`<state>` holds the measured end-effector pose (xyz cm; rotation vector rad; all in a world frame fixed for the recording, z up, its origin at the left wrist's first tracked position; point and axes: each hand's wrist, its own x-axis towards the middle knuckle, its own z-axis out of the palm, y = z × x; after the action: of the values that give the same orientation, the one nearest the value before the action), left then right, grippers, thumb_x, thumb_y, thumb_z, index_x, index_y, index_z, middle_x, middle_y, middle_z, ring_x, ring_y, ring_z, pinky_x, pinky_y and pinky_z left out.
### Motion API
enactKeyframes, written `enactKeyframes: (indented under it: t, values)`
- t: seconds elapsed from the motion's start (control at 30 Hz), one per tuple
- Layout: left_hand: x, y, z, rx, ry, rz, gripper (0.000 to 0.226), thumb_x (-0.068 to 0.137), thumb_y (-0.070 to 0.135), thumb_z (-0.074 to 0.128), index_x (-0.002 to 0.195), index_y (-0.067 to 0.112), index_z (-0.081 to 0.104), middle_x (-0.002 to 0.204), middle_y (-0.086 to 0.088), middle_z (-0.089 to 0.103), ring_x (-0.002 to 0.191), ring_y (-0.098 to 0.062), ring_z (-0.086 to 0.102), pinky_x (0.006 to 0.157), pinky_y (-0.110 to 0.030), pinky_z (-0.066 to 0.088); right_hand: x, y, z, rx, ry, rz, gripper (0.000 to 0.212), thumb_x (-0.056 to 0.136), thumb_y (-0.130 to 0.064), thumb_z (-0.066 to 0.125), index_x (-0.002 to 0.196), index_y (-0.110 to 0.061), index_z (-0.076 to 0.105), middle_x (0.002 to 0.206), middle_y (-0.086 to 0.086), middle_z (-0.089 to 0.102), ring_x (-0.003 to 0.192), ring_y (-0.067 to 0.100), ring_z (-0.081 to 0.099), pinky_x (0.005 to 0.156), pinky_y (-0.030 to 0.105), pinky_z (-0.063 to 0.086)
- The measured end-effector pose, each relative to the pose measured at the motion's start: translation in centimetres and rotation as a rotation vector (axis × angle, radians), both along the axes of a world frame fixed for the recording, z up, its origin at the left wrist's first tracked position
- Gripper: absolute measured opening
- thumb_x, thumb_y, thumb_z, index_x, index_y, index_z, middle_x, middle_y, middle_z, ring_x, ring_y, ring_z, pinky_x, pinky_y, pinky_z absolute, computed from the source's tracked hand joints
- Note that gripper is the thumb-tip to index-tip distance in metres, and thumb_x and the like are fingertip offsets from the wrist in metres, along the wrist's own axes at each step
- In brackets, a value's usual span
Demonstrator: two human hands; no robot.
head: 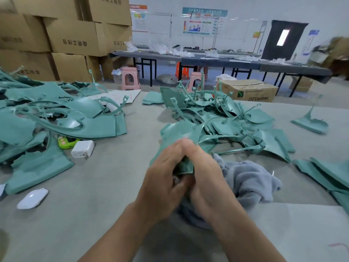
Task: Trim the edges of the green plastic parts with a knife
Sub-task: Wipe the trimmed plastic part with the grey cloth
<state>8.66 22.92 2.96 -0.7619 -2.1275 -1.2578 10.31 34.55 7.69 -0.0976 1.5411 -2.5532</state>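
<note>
On the grey table (105,214) the left hand (162,178) and the right hand (205,176) both grip one green plastic part (186,166), glossy and curved, held between them above a grey cloth (249,178).

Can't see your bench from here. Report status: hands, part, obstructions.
Left hand and right hand both gripping one green plastic part. Knife not visible. Grey cloth under the hands, trimmed scrap pile just beyond.

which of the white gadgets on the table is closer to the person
The flat rounded white device at the lower left edge is closer. The boxy white charger lies farther up the table, beside the lime green gadget.
</note>
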Motion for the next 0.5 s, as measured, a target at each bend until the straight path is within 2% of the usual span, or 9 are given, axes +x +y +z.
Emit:
enactKeyframes:
  t: [0.07,0.13,0.17,0.23,0.27,0.33,0.37,0.43,0.5]
  values:
    - [0.2,0.6,0.0,-0.016,-0.080,-0.063,0.056,0.094,0.046,0.059,0.147,0.026,0.052,0.157,0.016,0.041,0.149,-0.007,0.030,0.121,-0.024,0.023,-0.3,1.4,0.3,-0.023,-0.054,-0.024,0.027,0.093,-0.015,0.064,0.118,-0.008,0.069,0.111,0.019,0.075,0.103,0.028,0.074,0.084,0.040,0.061]
    - [0.3,0.7,0.2,0.132,-0.188,0.003,0.050,0.096,0.056,0.052,0.136,0.030,0.064,0.158,0.018,0.038,0.149,0.002,0.024,0.119,-0.016,0.019,-0.7,3.5,0.2,0.154,-0.046,-0.096,0.031,0.097,0.008,0.049,0.117,-0.003,0.069,0.103,0.021,0.076,0.090,0.030,0.074,0.079,0.042,0.061]
    - [0.2,0.7,0.3,0.184,-0.220,0.116,0.043,0.095,0.054,0.053,0.131,0.033,0.066,0.157,0.021,0.036,0.146,0.008,0.023,0.117,-0.011,0.019,-0.8,4.4,0.1,0.218,-0.030,-0.122,0.035,0.096,0.013,0.046,0.116,-0.003,0.070,0.101,0.020,0.077,0.086,0.029,0.073,0.076,0.040,0.060]
    - [-0.1,0.8,0.5,0.226,-0.266,0.266,0.037,0.091,0.037,0.066,0.127,0.044,0.063,0.153,0.027,0.037,0.140,0.017,0.028,0.109,-0.004,0.025,-0.7,5.8,0.0,0.237,0.015,-0.123,0.036,0.097,0.013,0.046,0.113,-0.005,0.072,0.102,0.017,0.078,0.087,0.029,0.074,0.073,0.037,0.062]
    - [-0.1,1.0,0.6,0.281,-0.316,0.227,0.043,0.087,0.028,0.071,0.125,0.046,0.061,0.148,0.026,0.046,0.136,0.013,0.039,0.105,-0.007,0.034,-0.7,6.3,-0.3,0.229,0.028,-0.113,0.034,0.097,0.011,0.047,0.110,-0.006,0.074,0.103,0.018,0.077,0.088,0.030,0.075,0.073,0.037,0.062]
    - [0.1,1.7,0.5,0.437,-0.394,0.096,0.053,0.081,0.021,0.072,0.126,0.044,0.055,0.124,0.017,0.070,0.111,-0.005,0.067,0.090,-0.027,0.056,-0.6,6.9,-0.6,0.208,0.035,-0.093,0.032,0.098,0.007,0.051,0.102,-0.009,0.078,0.104,0.019,0.077,0.088,0.030,0.075,0.073,0.038,0.063]
    - [0.3,1.9,0.6,0.480,-0.388,0.097,0.057,0.079,0.020,0.072,0.126,0.045,0.051,0.113,0.013,0.074,0.099,-0.010,0.073,0.080,-0.032,0.061,-0.7,7.2,-0.9,0.199,0.036,-0.092,0.032,0.098,0.005,0.053,0.100,-0.011,0.080,0.103,0.020,0.077,0.088,0.030,0.075,0.075,0.039,0.063]
    - [0.3,2.3,0.6,0.548,-0.408,0.068,0.066,0.079,0.015,0.074,0.131,0.045,0.046,0.105,0.008,0.077,0.090,-0.015,0.075,0.070,-0.032,0.062,-0.8,7.8,-1.1,0.175,0.009,-0.114,0.027,0.096,0.002,0.058,0.099,-0.012,0.081,0.103,0.019,0.077,0.089,0.031,0.075,0.079,0.041,0.062]
    - [0.2,2.7,0.8,0.668,-0.497,0.002,0.066,0.083,0.001,0.074,0.135,0.037,0.053,0.104,0.000,0.078,0.090,-0.019,0.076,0.068,-0.030,0.062,-0.7,8.4,-1.9,0.335,0.017,-0.205,0.020,0.094,-0.006,0.066,0.093,-0.018,0.082,0.094,0.011,0.079,0.086,0.027,0.075,0.076,0.037,0.062]
